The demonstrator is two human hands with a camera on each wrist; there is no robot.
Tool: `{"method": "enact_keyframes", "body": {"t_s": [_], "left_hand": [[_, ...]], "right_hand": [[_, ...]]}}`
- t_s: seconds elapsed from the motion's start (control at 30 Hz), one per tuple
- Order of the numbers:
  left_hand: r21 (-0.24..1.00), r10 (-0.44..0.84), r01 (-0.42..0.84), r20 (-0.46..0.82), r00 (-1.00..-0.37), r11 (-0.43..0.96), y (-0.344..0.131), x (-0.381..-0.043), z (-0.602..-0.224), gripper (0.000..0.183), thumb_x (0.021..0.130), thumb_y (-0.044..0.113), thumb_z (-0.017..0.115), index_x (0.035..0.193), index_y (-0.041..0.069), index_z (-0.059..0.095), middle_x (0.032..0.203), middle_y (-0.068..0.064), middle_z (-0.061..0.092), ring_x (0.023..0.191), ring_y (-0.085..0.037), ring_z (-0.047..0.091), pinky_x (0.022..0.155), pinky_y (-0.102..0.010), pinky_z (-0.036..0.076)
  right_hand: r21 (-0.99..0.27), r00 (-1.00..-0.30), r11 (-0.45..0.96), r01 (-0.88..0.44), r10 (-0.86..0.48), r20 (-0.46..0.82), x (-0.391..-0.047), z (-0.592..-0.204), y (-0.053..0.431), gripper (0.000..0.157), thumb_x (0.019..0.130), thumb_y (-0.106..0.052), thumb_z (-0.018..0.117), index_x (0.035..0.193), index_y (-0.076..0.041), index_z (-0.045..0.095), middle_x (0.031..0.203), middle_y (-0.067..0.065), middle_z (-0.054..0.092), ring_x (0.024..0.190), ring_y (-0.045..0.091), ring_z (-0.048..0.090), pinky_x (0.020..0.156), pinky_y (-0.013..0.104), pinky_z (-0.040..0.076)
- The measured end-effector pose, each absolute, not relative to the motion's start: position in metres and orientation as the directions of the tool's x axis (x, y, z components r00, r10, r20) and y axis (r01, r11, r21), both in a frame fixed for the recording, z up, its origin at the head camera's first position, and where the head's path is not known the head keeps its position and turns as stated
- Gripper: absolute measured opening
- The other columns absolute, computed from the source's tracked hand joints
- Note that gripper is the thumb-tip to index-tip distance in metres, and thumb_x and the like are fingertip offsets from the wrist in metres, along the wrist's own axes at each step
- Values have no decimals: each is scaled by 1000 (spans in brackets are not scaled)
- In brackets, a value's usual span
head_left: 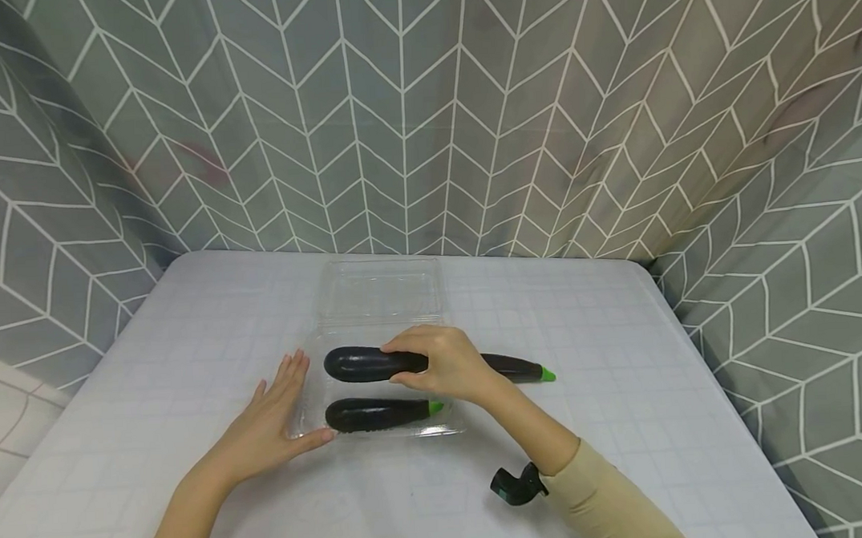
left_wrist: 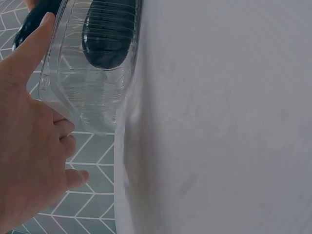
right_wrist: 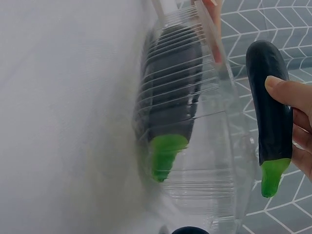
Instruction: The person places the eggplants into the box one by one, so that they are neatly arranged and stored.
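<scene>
Green tip [right_wrist: 274, 176], hidden from left wrist, ends the eggplant [head_left: 361, 364] right grip [head_left: 444, 363] clamps; left grip [head_left: 268, 427] apart.

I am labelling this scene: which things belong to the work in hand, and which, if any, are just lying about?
Part of the work:
clear container, left hand at its edge
near eggplant, lying in it
held eggplant, in the right hand

Just about:
white table
patterned curtain
black object by the right sleeve

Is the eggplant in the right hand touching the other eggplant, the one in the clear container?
Apart. The head view shows a strip of the clear container running between the held eggplant and the other eggplant.
</scene>
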State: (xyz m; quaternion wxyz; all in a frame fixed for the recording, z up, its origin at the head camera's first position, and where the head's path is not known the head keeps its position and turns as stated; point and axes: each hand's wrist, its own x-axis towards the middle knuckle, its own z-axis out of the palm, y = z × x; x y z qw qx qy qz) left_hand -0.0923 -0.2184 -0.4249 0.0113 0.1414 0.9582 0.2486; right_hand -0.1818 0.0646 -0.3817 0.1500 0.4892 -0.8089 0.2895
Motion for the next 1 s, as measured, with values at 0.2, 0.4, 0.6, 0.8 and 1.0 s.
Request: {"method": "enact_keyframes", "body": {"t_s": [0.2,0.4,0.6,0.8,1.0], "left_hand": [[475,282,274,58,-958,836,-219,-93,-426,113,77,62,69,153,-1,14,159,-19,10,145,-37,8,109,-66,12],[472,280,274,58,-958,838,-220,-93,-428,113,77,63,68,153,-1,14,160,-17,9,146,-37,8,110,-66,12],[481,282,276,62,-957,832,-219,-93,-428,112,77,61,70,152,-2,15,159,-18,10,145,-37,8,110,-65,12],[485,278,268,52,-959,833,-218,-93,-426,113,77,61,69,152,-2,13,159,-19,9,146,-37,7,110,-65,11],[485,276,265,50,-960,833,-218,-92,-426,113,77,60,70,152,-2,13,159,-19,9,145,-37,7,110,-65,11]], "right_hand": [[-339,-499,371,-864,-714,491,-184,-391,63,35,75,-22,84,107,-11,74,104,0,72,100,12,66,86,21,51],[-347,-524,399,-849,-728,442,-186,-403,59,36,76,-24,83,108,-12,74,106,-1,72,100,12,66,86,21,51],[-346,-570,465,-815,-751,333,-186,-411,55,37,78,-27,82,111,-13,73,108,-1,71,100,13,66,85,23,52],[-354,-598,506,-786,-769,228,-184,-411,52,38,82,-27,78,115,-12,71,111,1,70,105,14,65,90,27,51],[-352,-618,541,-764,-771,155,-184,-415,50,37,84,-26,76,118,-12,70,113,0,70,108,14,64,92,27,50]]}}
